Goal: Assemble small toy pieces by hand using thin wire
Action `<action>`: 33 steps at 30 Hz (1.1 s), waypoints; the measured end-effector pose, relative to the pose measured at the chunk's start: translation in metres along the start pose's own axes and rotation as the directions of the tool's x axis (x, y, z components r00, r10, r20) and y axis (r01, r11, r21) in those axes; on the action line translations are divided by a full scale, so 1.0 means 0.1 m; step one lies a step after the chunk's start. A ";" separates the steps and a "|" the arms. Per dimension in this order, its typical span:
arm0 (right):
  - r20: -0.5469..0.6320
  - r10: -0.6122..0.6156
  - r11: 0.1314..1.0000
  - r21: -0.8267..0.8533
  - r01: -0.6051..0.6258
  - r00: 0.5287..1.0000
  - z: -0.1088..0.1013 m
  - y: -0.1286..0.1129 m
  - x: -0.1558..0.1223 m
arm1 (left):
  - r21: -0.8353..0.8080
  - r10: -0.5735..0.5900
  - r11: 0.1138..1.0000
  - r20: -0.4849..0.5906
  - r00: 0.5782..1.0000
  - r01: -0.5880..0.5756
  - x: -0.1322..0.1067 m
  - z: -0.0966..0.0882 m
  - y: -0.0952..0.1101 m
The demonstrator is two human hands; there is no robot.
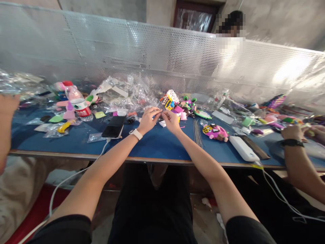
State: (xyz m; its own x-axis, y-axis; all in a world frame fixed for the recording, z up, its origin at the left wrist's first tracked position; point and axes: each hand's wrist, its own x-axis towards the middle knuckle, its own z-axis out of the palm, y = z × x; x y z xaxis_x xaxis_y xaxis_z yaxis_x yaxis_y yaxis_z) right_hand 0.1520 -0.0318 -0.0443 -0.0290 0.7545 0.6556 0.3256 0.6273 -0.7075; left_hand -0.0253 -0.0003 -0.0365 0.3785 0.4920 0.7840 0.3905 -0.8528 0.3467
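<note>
The blue counter [157,142] holds toy bits within easy reach. Both arms stretch out so the left hand [148,119] and right hand [171,121] meet, fingers pinched on one tiny piece [160,115] between them

No text I can read anywhere. Bottle [80,103] by my left arm: red-and-white label, print too small and blurred to make out. Phone [114,126]: screen dark, nothing showing. Power bank [243,148]: plain white, no marking visible. Toy [215,131] on table [157,142]: coloured patterns only, no letters or numbers legible.
</note>
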 end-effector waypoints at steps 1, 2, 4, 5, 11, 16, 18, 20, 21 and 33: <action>0.004 -0.007 1.000 0.002 0.007 1.000 0.00 0.00 0.00 | -0.014 0.009 1.000 -0.002 1.000 -0.009 0.00 0.00 0.01; 0.006 -0.009 1.000 0.008 0.009 1.000 -0.01 0.00 0.00 | -0.022 0.020 1.000 -0.006 1.000 -0.020 0.00 0.01 0.01; 0.000 0.009 1.000 0.028 -0.009 1.000 0.00 0.01 0.00 | -0.011 0.042 0.999 -0.018 0.999 -0.042 -0.01 0.00 0.02; -0.004 0.026 0.999 0.043 -0.026 1.000 0.00 0.02 0.01 | 0.006 0.055 0.998 -0.023 0.998 -0.054 -0.01 0.00 0.02; -0.005 0.083 0.989 0.125 -0.082 0.997 0.01 0.04 0.01 | 0.076 0.130 0.988 0.011 0.991 -0.131 -0.02 -0.05 0.04; -0.012 0.035 0.996 0.080 -0.034 0.999 -0.02 0.03 0.02 | 0.036 0.098 0.994 0.030 0.995 -0.099 0.00 -0.03 0.07; -0.008 0.006 0.999 0.036 -0.006 1.000 -0.05 0.01 0.02 | 0.012 0.070 0.997 0.019 0.997 -0.070 0.00 -0.02 0.08; -0.002 -0.010 1.000 -0.005 0.010 1.000 -0.06 -0.02 0.02 | -0.019 0.042 0.999 0.003 0.999 -0.042 0.00 0.00 0.09; 0.006 -0.016 1.000 -0.022 0.016 1.000 -0.07 -0.03 0.02 | -0.035 0.024 0.999 -0.002 1.000 -0.024 0.00 0.00 0.10; 0.098 -0.177 0.957 -0.216 0.194 0.979 -0.19 -0.02 0.01 | -0.248 -0.166 0.955 0.001 0.986 0.161 -0.01 0.04 0.15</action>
State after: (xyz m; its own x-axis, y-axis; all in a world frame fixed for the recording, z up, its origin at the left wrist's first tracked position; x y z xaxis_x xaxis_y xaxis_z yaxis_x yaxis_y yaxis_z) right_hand 0.1691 -0.0361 -0.0370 -0.1788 0.6470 0.7412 0.5097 0.7053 -0.4927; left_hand -0.0163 -0.0124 -0.0340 0.3094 0.6266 0.7153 0.2257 -0.7791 0.5849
